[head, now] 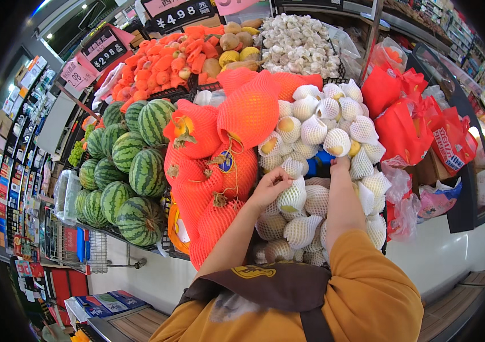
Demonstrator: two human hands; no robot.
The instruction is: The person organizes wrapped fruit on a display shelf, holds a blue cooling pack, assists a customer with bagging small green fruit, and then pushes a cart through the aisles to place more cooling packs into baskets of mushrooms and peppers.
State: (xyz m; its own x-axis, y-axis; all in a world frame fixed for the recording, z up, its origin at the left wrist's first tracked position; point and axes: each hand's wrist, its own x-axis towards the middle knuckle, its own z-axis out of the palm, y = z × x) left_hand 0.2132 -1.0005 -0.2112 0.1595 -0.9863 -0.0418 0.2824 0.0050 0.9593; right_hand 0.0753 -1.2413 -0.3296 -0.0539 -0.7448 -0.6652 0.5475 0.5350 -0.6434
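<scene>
Fruits in white foam nets [302,226] fill a bin in front of me, some showing yellowish skin at the net openings. My left hand [273,184], its fingers curled, is at a foam-netted fruit [291,196] near the bin's middle; whether it grips that fruit is unclear. My right hand [340,164] is at another netted fruit [337,142], beside a blue object [320,163] in a gap among the fruits. The right fingers are largely hidden, so their hold cannot be made out. Large melons in red-orange foam nets [249,111] lie left of the bin.
Striped watermelons [147,172] are heaped farther left. Garlic bulbs [298,42] and red-netted fruits [157,64] lie behind. Red bags [403,128] stand close to the bin's right side. A wire shopping cart [97,252] is at the lower left. Price signs [178,16] stand above the far produce.
</scene>
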